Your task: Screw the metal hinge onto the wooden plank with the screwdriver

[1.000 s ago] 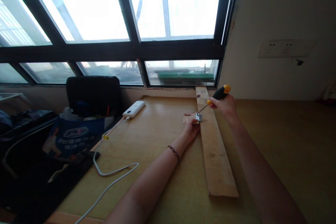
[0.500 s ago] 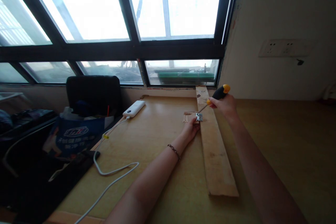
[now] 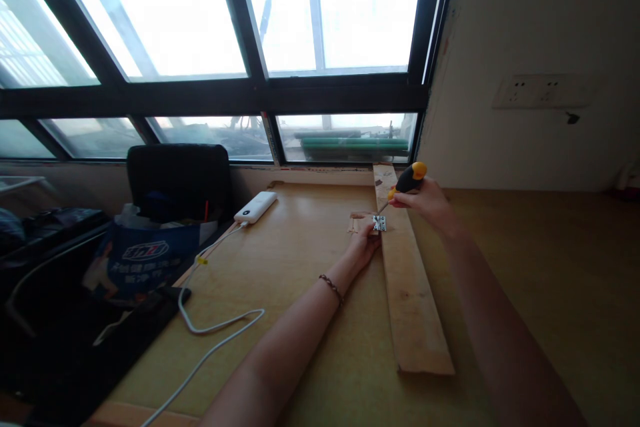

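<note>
My right hand is closed around the black and yellow handle of a screwdriver. Its shaft slants down to the left, with the tip at a silver metal hinge. The hinge lies across the joint between a long wooden plank and a short wooden piece on the plank's left. Thumb on the hinge, my left hand grips it and the short piece by the plank's edge; the other fingertips are partly hidden. Any screw under the tip is too small to make out.
Plank and hands are over a wooden table. A white power bank with a white cable lies on the left. Beyond the table's left edge are a black chair and a blue bag. A window runs along the back.
My right hand and the screwdriver handle have shifted slightly left and down, and the shaft stands steeper. My left hand, the hinge and the plank have stayed in place.
</note>
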A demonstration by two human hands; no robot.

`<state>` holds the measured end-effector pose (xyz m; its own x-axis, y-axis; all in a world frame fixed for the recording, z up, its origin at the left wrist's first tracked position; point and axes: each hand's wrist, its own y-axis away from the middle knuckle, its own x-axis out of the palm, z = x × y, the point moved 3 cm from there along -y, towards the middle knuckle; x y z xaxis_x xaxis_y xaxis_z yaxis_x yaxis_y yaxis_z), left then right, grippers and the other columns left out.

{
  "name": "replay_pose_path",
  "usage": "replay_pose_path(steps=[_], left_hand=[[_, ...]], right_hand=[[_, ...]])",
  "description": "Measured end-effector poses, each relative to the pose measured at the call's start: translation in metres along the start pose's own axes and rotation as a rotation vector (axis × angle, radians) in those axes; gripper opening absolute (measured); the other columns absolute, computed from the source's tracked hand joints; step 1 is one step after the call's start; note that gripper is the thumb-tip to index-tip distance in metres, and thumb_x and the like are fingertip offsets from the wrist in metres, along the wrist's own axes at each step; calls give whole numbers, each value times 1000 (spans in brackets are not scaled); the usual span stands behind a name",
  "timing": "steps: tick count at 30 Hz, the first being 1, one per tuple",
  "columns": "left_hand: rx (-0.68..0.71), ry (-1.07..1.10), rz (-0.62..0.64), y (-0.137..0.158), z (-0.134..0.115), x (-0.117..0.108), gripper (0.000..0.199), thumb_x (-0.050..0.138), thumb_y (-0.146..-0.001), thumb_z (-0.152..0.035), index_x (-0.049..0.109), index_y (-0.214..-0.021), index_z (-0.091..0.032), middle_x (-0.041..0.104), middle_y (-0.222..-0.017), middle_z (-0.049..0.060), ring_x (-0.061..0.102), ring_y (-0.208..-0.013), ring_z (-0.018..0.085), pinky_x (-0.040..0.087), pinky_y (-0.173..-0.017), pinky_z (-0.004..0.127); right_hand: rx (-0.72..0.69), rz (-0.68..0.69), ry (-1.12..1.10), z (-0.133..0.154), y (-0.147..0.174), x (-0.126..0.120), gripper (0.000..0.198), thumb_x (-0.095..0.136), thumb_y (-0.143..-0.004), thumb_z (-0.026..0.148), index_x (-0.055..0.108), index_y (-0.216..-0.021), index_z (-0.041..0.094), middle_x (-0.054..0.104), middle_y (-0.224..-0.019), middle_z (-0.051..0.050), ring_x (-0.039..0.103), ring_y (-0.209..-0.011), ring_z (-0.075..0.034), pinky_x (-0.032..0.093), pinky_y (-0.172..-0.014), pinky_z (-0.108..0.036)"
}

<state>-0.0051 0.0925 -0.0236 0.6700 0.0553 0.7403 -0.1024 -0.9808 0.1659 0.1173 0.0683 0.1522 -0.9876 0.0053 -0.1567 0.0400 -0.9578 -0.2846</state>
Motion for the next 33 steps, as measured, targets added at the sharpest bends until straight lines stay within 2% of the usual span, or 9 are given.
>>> replay_pose_path(steps=[3, 5, 9, 13, 16, 21, 23, 33], left_hand=[[-8, 5, -9, 1, 0, 1, 15, 57, -74, -16, 59, -87, -11, 67, -81, 8, 64, -68, 15, 52, -73, 31], [-4, 5, 11, 1, 0, 1, 14, 58, -74, -17, 59, -87, -11, 67, -82, 8, 64, -69, 15, 52, -74, 31], [18, -11, 35, 0, 0, 1, 17, 62, -73, -20, 60, -88, -12, 67, -85, 9, 64, -74, 16, 52, -75, 31], [3, -20, 7, -2, 1, -1, 17, 61, -73, -18, 60, -88, -10, 67, -85, 10, 64, -73, 16, 52, -75, 30], [-13, -16, -14, -1, 0, -1, 16, 60, -73, -16, 59, -88, -11, 66, -83, 9, 64, -71, 16, 52, -73, 30], [-49, 0, -8, 1, -2, 2, 14, 57, -73, -15, 58, -87, -12, 66, -81, 7, 63, -68, 15, 53, -71, 29], [-65, 5, -8, 1, -2, 2, 14, 57, -73, -15, 57, -87, -11, 66, -80, 8, 63, -67, 15, 53, -72, 29], [-132, -9, -6, 2, -2, 2, 16, 57, -73, -17, 57, -87, -10, 65, -79, 8, 63, -64, 15, 53, -70, 29]], right_hand=[[8, 18, 56, 5, 2, 1, 15, 68, -60, 12, 59, -72, 14, 69, -71, -4, 67, -60, -18, 57, -55, -26], [-45, -58, 241, 8, 3, -1, 15, 69, -60, 18, 58, -71, 15, 69, -70, -5, 67, -59, -19, 55, -54, -26], [-184, -269, 625, 14, 3, -4, 22, 71, -59, 33, 56, -67, 18, 68, -71, -7, 67, -73, -23, 52, -63, -27], [-215, -378, 750, 11, 4, -1, 29, 67, -61, 44, 54, -71, 19, 68, -72, -10, 66, -76, -25, 50, -66, -29], [-220, -417, 722, 7, 4, 1, 32, 64, -63, 48, 54, -74, 19, 68, -72, -11, 66, -74, -26, 51, -65, -30], [-103, -286, 426, -1, 3, 4, 26, 62, -67, 43, 53, -73, 20, 67, -64, -6, 65, -53, -19, 50, -46, -24], [-76, -282, 359, -1, 3, 4, 25, 62, -67, 42, 53, -73, 20, 67, -63, -5, 64, -48, -18, 50, -42, -23], [-93, -320, 379, -3, 2, 3, 29, 63, -66, 43, 55, -79, 18, 67, -63, -6, 64, -48, -19, 50, -41, -23]])
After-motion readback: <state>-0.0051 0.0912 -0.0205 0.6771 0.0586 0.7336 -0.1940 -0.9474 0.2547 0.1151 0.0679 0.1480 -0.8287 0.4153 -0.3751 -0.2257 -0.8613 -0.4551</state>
